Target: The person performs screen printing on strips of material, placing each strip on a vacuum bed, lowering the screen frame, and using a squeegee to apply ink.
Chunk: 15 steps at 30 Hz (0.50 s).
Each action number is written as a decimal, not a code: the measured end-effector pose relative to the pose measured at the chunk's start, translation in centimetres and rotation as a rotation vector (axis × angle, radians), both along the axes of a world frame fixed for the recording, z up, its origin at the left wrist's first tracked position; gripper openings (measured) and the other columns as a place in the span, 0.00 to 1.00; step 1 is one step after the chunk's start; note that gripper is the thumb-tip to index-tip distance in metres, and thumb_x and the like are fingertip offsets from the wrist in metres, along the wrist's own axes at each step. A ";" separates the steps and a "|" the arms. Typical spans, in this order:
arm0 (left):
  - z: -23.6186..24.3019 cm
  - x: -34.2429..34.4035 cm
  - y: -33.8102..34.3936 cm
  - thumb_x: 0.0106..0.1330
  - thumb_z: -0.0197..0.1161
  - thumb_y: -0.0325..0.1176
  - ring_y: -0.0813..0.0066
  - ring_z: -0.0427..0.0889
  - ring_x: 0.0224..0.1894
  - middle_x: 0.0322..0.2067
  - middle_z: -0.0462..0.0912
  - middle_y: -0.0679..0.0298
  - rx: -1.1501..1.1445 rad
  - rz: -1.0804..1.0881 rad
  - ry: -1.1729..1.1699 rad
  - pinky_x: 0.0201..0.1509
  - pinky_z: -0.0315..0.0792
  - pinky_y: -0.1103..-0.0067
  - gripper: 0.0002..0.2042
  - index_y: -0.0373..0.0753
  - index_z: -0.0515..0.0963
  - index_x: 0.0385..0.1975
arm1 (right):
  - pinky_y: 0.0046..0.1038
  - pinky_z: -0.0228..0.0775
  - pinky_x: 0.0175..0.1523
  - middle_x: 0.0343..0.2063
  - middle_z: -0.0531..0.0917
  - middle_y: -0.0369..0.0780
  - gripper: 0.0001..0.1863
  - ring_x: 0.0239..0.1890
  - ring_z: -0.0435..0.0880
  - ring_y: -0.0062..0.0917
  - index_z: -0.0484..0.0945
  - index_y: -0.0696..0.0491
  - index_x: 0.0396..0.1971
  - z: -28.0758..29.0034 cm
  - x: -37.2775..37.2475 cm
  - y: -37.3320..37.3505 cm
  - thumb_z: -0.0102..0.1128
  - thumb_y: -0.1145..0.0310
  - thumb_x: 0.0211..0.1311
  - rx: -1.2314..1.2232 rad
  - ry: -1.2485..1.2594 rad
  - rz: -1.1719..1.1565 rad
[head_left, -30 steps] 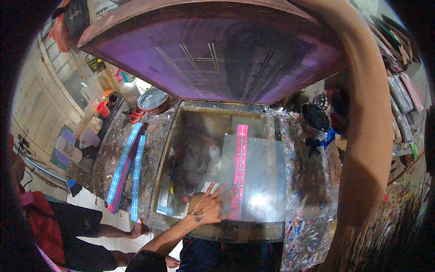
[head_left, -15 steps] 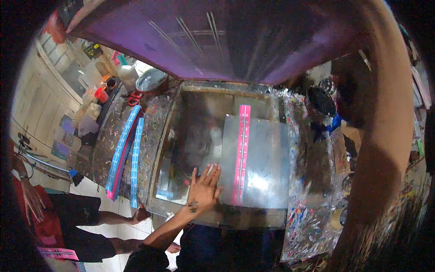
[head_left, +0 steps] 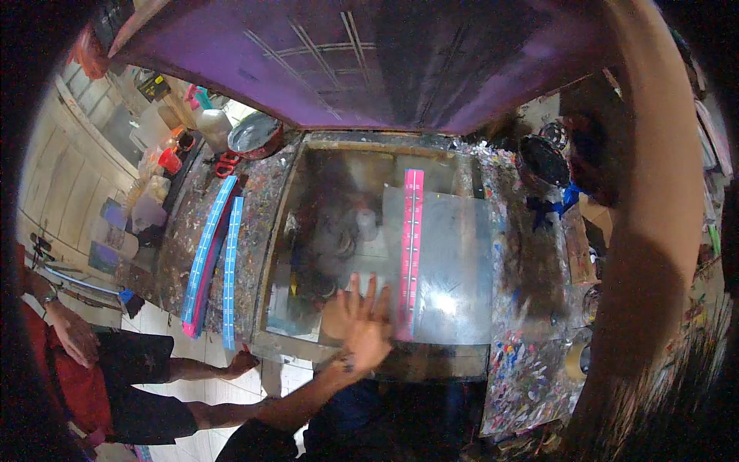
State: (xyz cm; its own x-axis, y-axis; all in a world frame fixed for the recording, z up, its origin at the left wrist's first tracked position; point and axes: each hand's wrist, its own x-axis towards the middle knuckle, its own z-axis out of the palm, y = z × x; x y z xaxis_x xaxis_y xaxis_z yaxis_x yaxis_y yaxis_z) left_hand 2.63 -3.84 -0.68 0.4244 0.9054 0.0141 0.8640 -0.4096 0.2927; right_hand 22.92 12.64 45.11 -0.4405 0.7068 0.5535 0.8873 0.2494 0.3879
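Fingers spread, the left hand [head_left: 362, 323] lay flat and released on the glass table [head_left: 308, 254], just beside the pink strip [head_left: 410, 254], whose long axis ran away from the person on a clear sheet [head_left: 454, 269]. The right arm [head_left: 654, 231] reached up; its hand's state could not be told.

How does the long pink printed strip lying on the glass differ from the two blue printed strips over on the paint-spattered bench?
The long pink printed strip lies on the clear sheet over the glass table; the two blue printed strips rest on the paint-spattered bench to the left. The pink one is single and runs nearly straight up the picture; the blue ones lie side by side and slant. The left hand, fingers spread, is beside the pink strip, far from the blue ones. All are long, narrow and marked.
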 end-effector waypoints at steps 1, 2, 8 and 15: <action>1.5 2.2 -0.5 0.63 0.62 0.32 0.36 0.48 0.78 0.75 0.57 0.44 0.010 -0.001 -0.037 0.75 0.45 0.42 0.33 0.34 0.66 0.71 | 0.41 0.68 0.68 0.60 0.82 0.47 0.21 0.61 0.81 0.44 0.82 0.43 0.60 0.1 -0.3 -0.1 0.47 0.56 0.76 -0.005 0.027 -0.046; 3.0 4.5 -1.0 0.65 0.62 0.31 0.38 0.52 0.77 0.73 0.60 0.44 0.003 -0.040 -0.224 0.75 0.49 0.45 0.31 0.36 0.67 0.70 | 0.39 0.70 0.63 0.55 0.82 0.47 0.21 0.56 0.82 0.42 0.83 0.45 0.58 0.1 -0.5 -0.4 0.46 0.55 0.76 -0.018 0.033 -0.052; 14.0 2.5 1.1 0.65 0.67 0.33 0.43 0.63 0.74 0.69 0.69 0.46 0.302 -0.260 -0.686 0.74 0.56 0.50 0.27 0.41 0.74 0.67 | 0.43 0.79 0.47 0.41 0.86 0.53 0.29 0.40 0.87 0.45 0.82 0.52 0.51 -4.8 -1.7 -5.2 0.53 0.41 0.69 -0.074 0.030 -0.030; 18.4 -11.5 -2.3 0.43 0.79 0.36 0.55 0.76 0.58 0.47 0.80 0.57 0.661 0.110 0.226 0.65 0.60 0.53 0.34 0.43 0.78 0.56 | 0.41 0.68 0.40 0.25 0.78 0.42 0.20 0.29 0.80 0.38 0.75 0.49 0.25 -23.6 -5.4 -20.6 0.70 0.49 0.62 -0.076 0.382 0.169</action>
